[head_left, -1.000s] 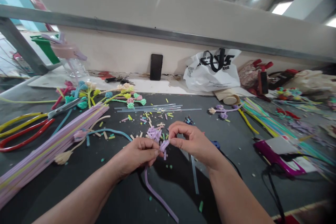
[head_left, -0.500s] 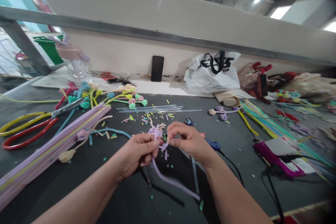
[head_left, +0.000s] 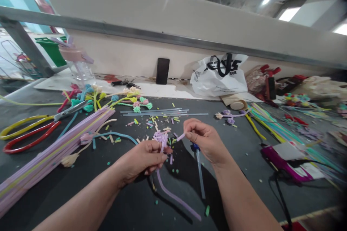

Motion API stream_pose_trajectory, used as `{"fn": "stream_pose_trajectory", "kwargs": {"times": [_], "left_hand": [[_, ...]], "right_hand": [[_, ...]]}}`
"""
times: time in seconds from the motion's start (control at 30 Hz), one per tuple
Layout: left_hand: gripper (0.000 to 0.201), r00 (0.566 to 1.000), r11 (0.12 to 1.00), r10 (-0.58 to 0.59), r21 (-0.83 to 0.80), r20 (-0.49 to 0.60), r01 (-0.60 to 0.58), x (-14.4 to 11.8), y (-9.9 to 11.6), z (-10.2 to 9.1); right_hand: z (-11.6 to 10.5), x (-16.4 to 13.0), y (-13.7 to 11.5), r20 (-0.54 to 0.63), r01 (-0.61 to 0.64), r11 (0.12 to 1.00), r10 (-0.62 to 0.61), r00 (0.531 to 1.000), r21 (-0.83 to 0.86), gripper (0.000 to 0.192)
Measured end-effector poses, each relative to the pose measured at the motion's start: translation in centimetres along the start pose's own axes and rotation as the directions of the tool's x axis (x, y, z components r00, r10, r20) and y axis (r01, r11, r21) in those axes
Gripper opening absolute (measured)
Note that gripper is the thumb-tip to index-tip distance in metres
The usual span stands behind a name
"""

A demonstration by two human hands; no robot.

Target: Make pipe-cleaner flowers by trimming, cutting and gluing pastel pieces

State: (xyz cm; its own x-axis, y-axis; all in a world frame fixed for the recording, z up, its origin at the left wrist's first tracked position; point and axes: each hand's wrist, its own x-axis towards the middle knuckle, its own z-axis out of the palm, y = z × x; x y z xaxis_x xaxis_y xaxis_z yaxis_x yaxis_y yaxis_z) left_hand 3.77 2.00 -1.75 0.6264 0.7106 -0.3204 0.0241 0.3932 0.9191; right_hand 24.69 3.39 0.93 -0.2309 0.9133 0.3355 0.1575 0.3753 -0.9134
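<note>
**Lilac petals take shape, one snippet at a time**

While the left hand [head_left: 143, 158] pinches a lilac stem [head_left: 173, 195] just under its cluster of short lilac pieces [head_left: 162, 138], the right hand [head_left: 204, 140] keeps its grip closed on one small lilac piece [head_left: 180, 136], held just right of the cluster above the dark table [head_left: 81, 187]. Doing it well likely means a firm, steady pinch under the cluster and a short, square approach. Scissors [head_left: 29, 130] lie well to the left.
</note>
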Motion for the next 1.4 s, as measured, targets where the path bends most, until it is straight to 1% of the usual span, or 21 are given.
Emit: {"fn": "stream_pose_trajectory", "kwargs": {"times": [0.07,0.17,0.27,0.37,0.47,0.57,0.73,1.13,1.4], "left_hand": [[0.025,1.0,0.999,0.012,0.037,0.009,-0.013,-0.1,0.1,0.1],[0.033,1.0,0.995,0.021,0.098,0.021,-0.023,-0.1,0.2,0.1],[0.032,0.999,0.988,0.026,0.153,0.036,-0.031,-0.1,0.3,0.2],[0.035,0.999,0.964,0.043,0.263,0.033,-0.05,-0.1,0.5,0.3],[0.035,0.998,0.938,0.052,0.34,0.044,-0.064,-0.2,0.6,0.4],[0.033,0.996,0.932,0.05,0.355,0.068,-0.071,-0.1,0.6,0.3],[0.032,0.997,0.93,0.048,0.36,0.066,-0.069,0.0,0.4,0.2],[0.033,0.994,0.929,0.046,0.361,0.099,-0.079,-0.2,0.7,0.5],[0.028,0.99,0.91,0.048,0.403,0.13,-0.097,-0.3,0.5,0.4]], "right_hand": [[0.0,0.1,-0.1,0.018,-0.006,0.998,0.007,1.0,-0.064,0.009],[0.2,0.1,-0.3,0.052,-0.007,0.989,0.015,0.999,-0.145,0.009],[0.5,0.1,-0.4,0.099,0.004,0.974,0.019,0.995,-0.228,0.009],[0.7,0.1,-0.7,0.168,0.031,0.963,0.015,0.986,-0.269,0.01],[0.8,0.0,-0.9,0.21,0.051,0.952,0.014,0.978,-0.303,0.012],[1.0,-0.1,-0.9,0.247,0.074,0.937,0.013,0.969,-0.341,0.012],[1.1,-0.1,-0.8,0.273,0.101,0.916,0.01,0.962,-0.387,0.012],[1.2,-0.1,-0.7,0.32,0.117,0.918,0.011,0.947,-0.379,0.013],[1.1,0.0,-0.6,0.354,0.129,0.917,0.014,0.935,-0.378,0.013]]}}
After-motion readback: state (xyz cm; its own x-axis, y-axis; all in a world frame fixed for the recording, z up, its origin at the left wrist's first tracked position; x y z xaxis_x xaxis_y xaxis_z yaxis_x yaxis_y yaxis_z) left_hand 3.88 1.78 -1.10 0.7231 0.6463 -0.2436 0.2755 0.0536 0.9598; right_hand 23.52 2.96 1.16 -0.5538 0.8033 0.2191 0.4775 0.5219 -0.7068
